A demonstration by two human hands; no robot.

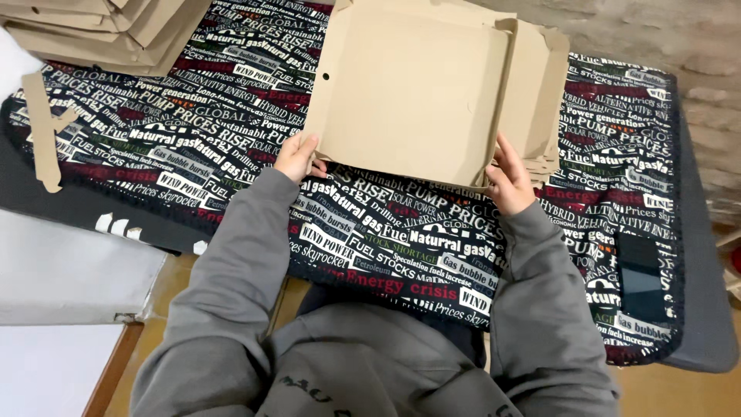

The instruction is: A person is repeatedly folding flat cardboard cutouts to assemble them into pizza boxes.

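A flat brown cardboard box blank [409,85], partly folded with side flaps raised at the right, lies tilted on a cloth-covered table [193,131]. My left hand [297,157] grips its near left corner. My right hand [509,181] holds the near right corner, fingers curled around the edge. Both arms wear grey sleeves.
A stack of folded brown cardboard boxes [116,31] sits at the far left corner. A loose cardboard strip [42,127] lies at the left edge. A dark phone [641,278] rests on the cloth at the right. A white surface [69,270] is at the lower left.
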